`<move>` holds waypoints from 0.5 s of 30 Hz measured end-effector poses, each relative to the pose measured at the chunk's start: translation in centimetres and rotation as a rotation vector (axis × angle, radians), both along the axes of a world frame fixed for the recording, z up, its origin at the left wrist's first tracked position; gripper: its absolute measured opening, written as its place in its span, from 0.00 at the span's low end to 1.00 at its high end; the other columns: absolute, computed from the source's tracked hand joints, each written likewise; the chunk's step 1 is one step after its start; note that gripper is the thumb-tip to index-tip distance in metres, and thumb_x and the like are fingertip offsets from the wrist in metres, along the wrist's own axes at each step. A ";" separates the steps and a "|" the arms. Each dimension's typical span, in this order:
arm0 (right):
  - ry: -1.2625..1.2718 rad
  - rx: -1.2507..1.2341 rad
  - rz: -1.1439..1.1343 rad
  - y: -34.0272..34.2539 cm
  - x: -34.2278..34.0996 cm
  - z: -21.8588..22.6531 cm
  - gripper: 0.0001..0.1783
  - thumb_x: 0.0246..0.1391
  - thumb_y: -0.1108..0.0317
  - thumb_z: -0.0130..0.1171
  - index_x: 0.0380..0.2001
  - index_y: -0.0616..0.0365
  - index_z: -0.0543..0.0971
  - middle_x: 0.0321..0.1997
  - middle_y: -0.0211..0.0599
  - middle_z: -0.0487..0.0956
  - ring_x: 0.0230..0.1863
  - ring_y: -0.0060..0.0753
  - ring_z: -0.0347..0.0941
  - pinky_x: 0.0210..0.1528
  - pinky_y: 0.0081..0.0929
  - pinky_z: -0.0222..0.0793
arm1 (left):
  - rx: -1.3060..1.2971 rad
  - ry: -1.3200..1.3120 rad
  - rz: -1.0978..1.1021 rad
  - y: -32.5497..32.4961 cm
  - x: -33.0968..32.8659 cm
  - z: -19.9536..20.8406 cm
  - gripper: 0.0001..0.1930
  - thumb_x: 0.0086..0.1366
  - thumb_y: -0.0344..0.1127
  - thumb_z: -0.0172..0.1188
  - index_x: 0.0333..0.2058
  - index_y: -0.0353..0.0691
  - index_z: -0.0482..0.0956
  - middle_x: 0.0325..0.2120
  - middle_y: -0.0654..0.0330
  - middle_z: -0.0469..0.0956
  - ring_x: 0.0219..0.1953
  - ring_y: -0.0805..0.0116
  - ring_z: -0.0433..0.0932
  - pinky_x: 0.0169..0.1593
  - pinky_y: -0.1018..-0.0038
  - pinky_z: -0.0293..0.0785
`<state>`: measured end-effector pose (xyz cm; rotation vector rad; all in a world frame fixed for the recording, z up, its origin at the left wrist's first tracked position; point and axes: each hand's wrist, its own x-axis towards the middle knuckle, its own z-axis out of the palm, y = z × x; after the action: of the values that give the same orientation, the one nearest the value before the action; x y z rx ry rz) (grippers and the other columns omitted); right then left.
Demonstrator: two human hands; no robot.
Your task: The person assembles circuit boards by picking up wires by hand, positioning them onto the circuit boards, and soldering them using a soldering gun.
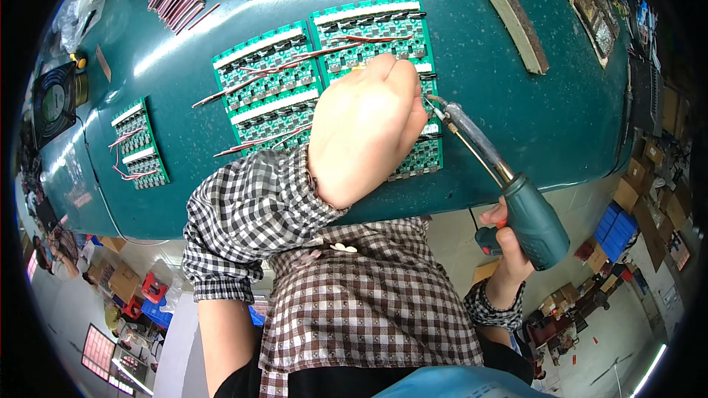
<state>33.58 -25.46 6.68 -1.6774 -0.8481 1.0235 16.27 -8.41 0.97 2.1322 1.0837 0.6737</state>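
My right hand [509, 254] grips the green handle of a soldering gun [537, 221]. Its long metal barrel points up and left, with the tip at the right edge of the circuit boards. My left hand [365, 129] is closed over the right-hand green circuit board panel [372, 26]; the fingertips curl under near the tip, and whatever they hold is hidden. Another green circuit board panel [269, 51] lies beside it on the left. Thin red and black wires [276, 68] rest across both panels, which carry white strips and rows of small parts.
A smaller circuit board [140, 144] with wires lies on the left of the green table [509, 125]. A bundle of wires [177, 1] sits at the far left. A long bar [509, 11] lies at the far right, near a tray [592, 15]. A black fan [55, 103] stands at the left edge.
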 end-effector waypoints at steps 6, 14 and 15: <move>-0.013 0.006 -0.012 -0.4 0.0 -0.4 0.25 0.47 0.63 0.63 0.41 0.76 0.72 0.31 0.46 0.74 0.29 0.36 0.74 0.34 0.33 0.74 | 0.003 -0.009 -0.004 0.0 0.0 -0.1 0.06 0.47 0.23 0.58 0.24 0.37 0.69 0.21 0.56 0.71 0.23 0.56 0.72 0.26 0.67 0.69; -0.054 0.015 -0.001 -0.5 0.0 -0.4 0.26 0.47 0.63 0.63 0.43 0.76 0.71 0.30 0.45 0.75 0.29 0.37 0.74 0.34 0.34 0.74 | 0.010 -0.005 -0.006 0.0 -0.1 0.0 0.07 0.47 0.23 0.58 0.24 0.36 0.69 0.21 0.55 0.70 0.23 0.55 0.72 0.27 0.67 0.69; -0.053 0.015 0.001 -0.4 0.0 -0.3 0.26 0.47 0.63 0.63 0.43 0.76 0.71 0.30 0.45 0.75 0.29 0.37 0.74 0.34 0.34 0.74 | 0.013 -0.008 -0.002 0.0 -0.1 0.0 0.07 0.47 0.22 0.58 0.24 0.36 0.69 0.21 0.55 0.70 0.23 0.55 0.72 0.27 0.67 0.69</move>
<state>33.56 -25.89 6.36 -1.6982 -0.8890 0.9749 16.17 -8.41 0.94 2.1395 1.0761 0.6898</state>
